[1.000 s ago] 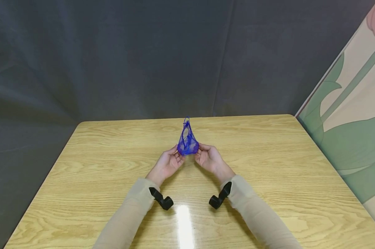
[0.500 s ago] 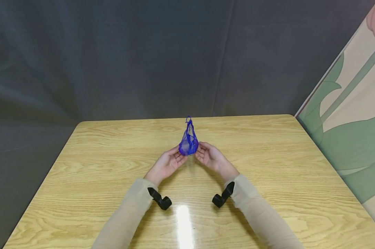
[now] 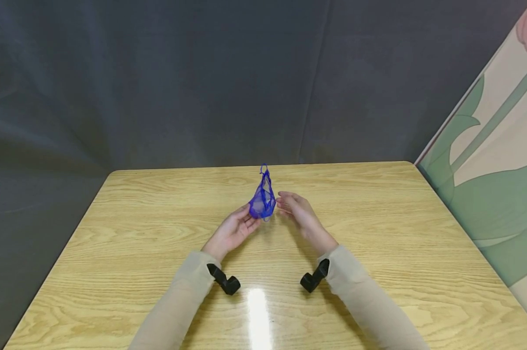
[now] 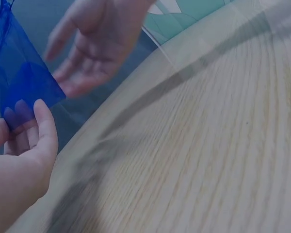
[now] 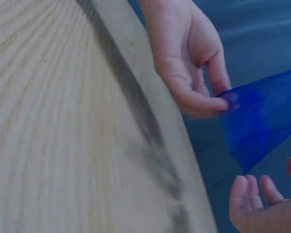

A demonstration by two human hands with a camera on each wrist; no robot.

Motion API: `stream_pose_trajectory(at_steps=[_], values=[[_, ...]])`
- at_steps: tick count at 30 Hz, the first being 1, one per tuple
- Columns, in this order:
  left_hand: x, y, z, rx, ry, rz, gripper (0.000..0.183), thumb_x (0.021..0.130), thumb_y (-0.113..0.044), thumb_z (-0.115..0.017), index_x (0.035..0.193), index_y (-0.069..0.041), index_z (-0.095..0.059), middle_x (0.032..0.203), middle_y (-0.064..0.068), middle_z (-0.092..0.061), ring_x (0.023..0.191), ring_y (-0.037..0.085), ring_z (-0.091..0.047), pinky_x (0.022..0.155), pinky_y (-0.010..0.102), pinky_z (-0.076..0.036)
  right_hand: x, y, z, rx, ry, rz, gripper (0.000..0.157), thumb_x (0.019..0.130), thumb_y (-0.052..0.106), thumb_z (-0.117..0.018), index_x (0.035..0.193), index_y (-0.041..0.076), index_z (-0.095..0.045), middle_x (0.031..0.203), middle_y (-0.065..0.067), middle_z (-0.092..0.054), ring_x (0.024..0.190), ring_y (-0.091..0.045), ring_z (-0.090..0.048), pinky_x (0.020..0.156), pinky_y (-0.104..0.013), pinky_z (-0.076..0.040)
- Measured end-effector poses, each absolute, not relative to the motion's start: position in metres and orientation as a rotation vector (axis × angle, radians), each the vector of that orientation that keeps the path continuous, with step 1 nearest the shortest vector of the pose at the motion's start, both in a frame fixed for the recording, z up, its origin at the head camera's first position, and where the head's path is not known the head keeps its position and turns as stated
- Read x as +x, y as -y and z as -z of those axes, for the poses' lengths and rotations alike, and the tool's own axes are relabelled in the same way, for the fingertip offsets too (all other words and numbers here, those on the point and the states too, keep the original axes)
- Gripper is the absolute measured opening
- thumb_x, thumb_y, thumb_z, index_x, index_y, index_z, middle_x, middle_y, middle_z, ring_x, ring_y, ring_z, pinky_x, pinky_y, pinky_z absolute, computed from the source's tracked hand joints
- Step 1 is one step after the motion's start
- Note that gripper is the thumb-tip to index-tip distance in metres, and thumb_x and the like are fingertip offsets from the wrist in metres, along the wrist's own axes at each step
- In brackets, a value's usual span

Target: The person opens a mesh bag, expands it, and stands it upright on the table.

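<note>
A sheer blue drawstring pouch (image 3: 262, 203) is held above the table, its narrow end with a thin cord loop pointing away from me. My left hand (image 3: 233, 232) pinches its lower left corner between thumb and fingers; in the left wrist view the fingertips show through the blue fabric (image 4: 26, 85). Beside the pouch's right edge is my right hand (image 3: 304, 216), fingers loosely spread and slightly bent. In the right wrist view its fingertips lie close to a corner of the pouch (image 5: 257, 126); whether they touch it I cannot tell.
Both hands are over a light wood-grain table (image 3: 158, 204). Behind it hangs a dark curtain (image 3: 211, 87). A flower-patterned panel (image 3: 499, 160) runs along the right side. Black camera mounts (image 3: 224, 279) sit on both sleeved wrists.
My right hand has let go of the pouch's right side and shifted slightly up and right, its fingers spreading. The pouch has narrowed and turned a little. My left hand keeps its pinch.
</note>
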State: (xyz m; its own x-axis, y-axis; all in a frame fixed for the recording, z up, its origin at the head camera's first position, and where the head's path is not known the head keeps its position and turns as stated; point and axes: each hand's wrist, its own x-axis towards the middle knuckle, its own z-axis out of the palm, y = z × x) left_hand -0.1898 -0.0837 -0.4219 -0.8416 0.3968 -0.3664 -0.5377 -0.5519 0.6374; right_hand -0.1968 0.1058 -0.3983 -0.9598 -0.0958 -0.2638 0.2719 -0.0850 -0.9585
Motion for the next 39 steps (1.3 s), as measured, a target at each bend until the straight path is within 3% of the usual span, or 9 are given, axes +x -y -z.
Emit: stream_pose_trajectory(at_steps=[4, 8, 11, 14, 18, 23, 26, 31, 39], values=[[-0.190, 0.083, 0.425, -0.253, -1.159, -2.373, 0.038, 0.104, -0.014, -0.032, 0.140, -0.003, -0.032, 0.095, -0.003, -0.059, 0.089, 0.007, -0.059, 0.091, 0.021, -0.052, -0.197, -0.104, 0.388, 0.103, -2.060, 2.149, 0.045, 0.101, 0.024, -0.044, 0.135, -0.006, -0.044, 0.130, -0.024, -0.051, 0.115, -0.026, -0.055, 0.108, -0.044, -0.044], [-0.191, 0.082, 0.427, -0.287, -1.244, -2.409, 0.025, 0.103, -0.012, -0.035, 0.125, -0.005, -0.043, 0.090, -0.003, -0.055, 0.083, 0.006, -0.057, 0.088, 0.020, -0.053, -0.194, -0.104, 0.378, 0.003, -2.198, 2.081, 0.043, 0.101, 0.024, -0.047, 0.133, -0.005, -0.047, 0.131, -0.026, -0.051, 0.117, -0.032, -0.054, 0.101, -0.043, -0.049], [-0.192, 0.080, 0.428, -0.326, -1.279, -2.447, 0.009, 0.103, -0.012, -0.038, 0.103, -0.011, -0.047, 0.082, -0.004, -0.052, 0.076, 0.005, -0.055, 0.081, 0.019, -0.054, -0.191, -0.103, 0.374, -0.065, -2.292, 2.017, 0.041, 0.099, 0.019, -0.051, 0.132, -0.005, -0.048, 0.127, -0.025, -0.053, 0.110, -0.027, -0.057, 0.100, -0.047, -0.050], [-0.192, 0.078, 0.428, -0.360, -1.293, -2.467, 0.011, 0.102, -0.012, -0.040, 0.094, -0.014, -0.046, 0.078, -0.004, -0.050, 0.072, 0.004, -0.054, 0.075, 0.017, -0.054, -0.191, -0.103, 0.372, -0.106, -2.341, 1.981, 0.040, 0.098, 0.016, -0.052, 0.132, -0.005, -0.049, 0.124, -0.024, -0.055, 0.102, -0.017, -0.058, 0.099, -0.050, -0.050], [-0.193, 0.078, 0.428, -0.386, -1.311, -2.460, 0.010, 0.102, -0.012, -0.040, 0.095, -0.014, -0.046, 0.079, -0.004, -0.049, 0.073, 0.004, -0.053, 0.075, 0.017, -0.054, -0.190, -0.103, 0.372, -0.122, -2.354, 1.968, 0.039, 0.096, 0.012, -0.052, 0.131, -0.006, -0.050, 0.120, -0.024, -0.056, 0.091, -0.006, -0.057, 0.094, -0.043, -0.053], [-0.194, 0.078, 0.429, -0.397, -1.334, -2.454, 0.009, 0.102, -0.012, -0.040, 0.096, -0.014, -0.046, 0.079, -0.005, -0.049, 0.073, 0.004, -0.053, 0.075, 0.016, -0.054, -0.191, -0.104, 0.373, -0.092, -2.351, 1.970, 0.038, 0.092, 0.004, -0.053, 0.129, -0.007, -0.051, 0.113, -0.021, -0.058, 0.080, 0.001, -0.057, 0.080, -0.023, -0.056], [-0.194, 0.078, 0.431, -0.388, -1.333, -2.458, 0.009, 0.102, -0.012, -0.041, 0.096, -0.013, -0.047, 0.079, -0.004, -0.049, 0.073, 0.005, -0.053, 0.073, 0.016, -0.054, -0.191, -0.105, 0.374, -0.045, -2.357, 1.992, 0.034, 0.091, 0.000, -0.052, 0.125, -0.009, -0.054, 0.102, -0.013, -0.059, 0.073, 0.002, -0.056, 0.070, -0.014, -0.054], [-0.194, 0.077, 0.433, -0.401, -1.316, -2.457, 0.009, 0.102, -0.012, -0.041, 0.096, -0.013, -0.047, 0.079, -0.005, -0.051, 0.073, 0.005, -0.054, 0.071, 0.016, -0.054, -0.192, -0.107, 0.375, -0.001, -2.376, 2.026, 0.029, 0.092, -0.002, -0.053, 0.118, -0.012, -0.058, 0.089, -0.004, -0.059, 0.068, 0.002, -0.058, 0.067, -0.015, -0.056], [-0.194, 0.078, 0.433, -0.420, -1.277, -2.441, 0.010, 0.102, -0.011, -0.039, 0.104, -0.010, -0.048, 0.082, -0.004, -0.055, 0.075, 0.005, -0.056, 0.072, 0.016, -0.054, -0.193, -0.110, 0.373, 0.049, -2.451, 2.012, 0.023, 0.091, 0.002, -0.057, 0.110, -0.009, -0.063, 0.086, -0.008, -0.065, 0.067, -0.002, -0.059, 0.068, -0.026, -0.060]])
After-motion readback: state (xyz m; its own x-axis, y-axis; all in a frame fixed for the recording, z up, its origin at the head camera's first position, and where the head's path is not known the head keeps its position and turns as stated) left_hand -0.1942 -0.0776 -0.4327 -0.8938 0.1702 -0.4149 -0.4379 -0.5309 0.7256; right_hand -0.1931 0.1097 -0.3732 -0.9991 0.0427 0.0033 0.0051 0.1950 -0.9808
